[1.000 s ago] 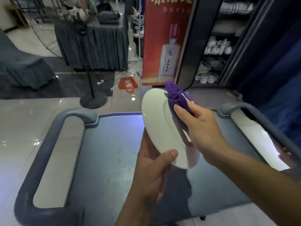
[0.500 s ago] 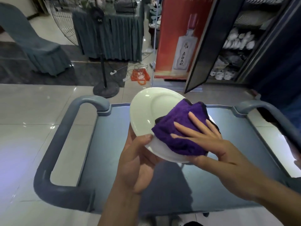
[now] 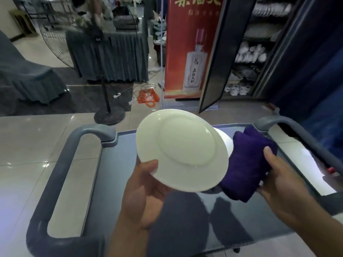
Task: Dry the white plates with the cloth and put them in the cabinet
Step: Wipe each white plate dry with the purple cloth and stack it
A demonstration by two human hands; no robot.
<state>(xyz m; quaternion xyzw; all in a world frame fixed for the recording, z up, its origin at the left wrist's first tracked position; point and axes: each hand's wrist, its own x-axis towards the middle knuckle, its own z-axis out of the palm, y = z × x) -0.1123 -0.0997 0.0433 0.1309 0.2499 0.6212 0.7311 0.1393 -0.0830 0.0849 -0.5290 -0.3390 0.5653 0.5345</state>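
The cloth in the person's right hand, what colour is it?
Deep purple; the cloth shows plainly in the head view, the only one.

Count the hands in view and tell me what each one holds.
2. The left hand grips the lower rim of the white plate, which shows its underside. The right hand holds the purple cloth just right of the plate, over the cart.

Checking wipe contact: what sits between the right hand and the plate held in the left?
The head view shows the purple cloth, gripped by the right hand, between it and the white plate.
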